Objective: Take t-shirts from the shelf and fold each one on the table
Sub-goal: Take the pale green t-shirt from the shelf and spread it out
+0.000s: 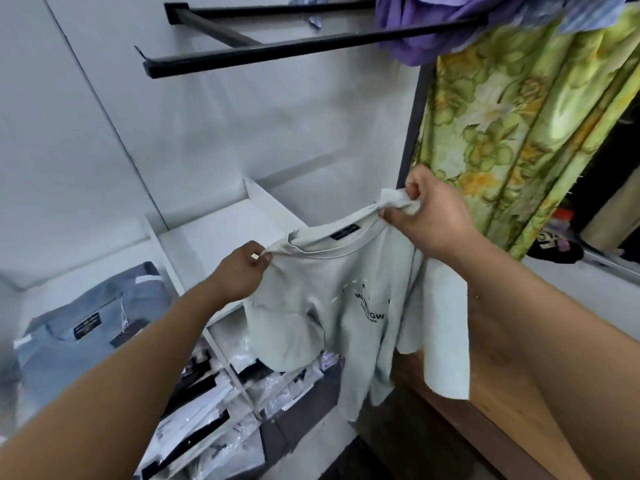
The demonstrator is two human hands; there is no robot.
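A pale grey-green t-shirt (332, 306) with dark lettering on its chest hangs in the air in front of me, collar up. My left hand (242, 270) pinches its left shoulder seam. My right hand (426, 216) grips the bunched right shoulder, a little higher. The shirt's hem dangles over the white shelf unit (221, 230) and the edge of the wooden table (485, 410) at the lower right.
Folded blue shirts (86, 334) lie in the left shelf compartment. Packed garments in plastic (214, 403) fill the lower shelves. A black wall rack (277, 50) juts out above, with purple cloth (415, 26) on it. A green flowered curtain (519, 126) hangs on the right.
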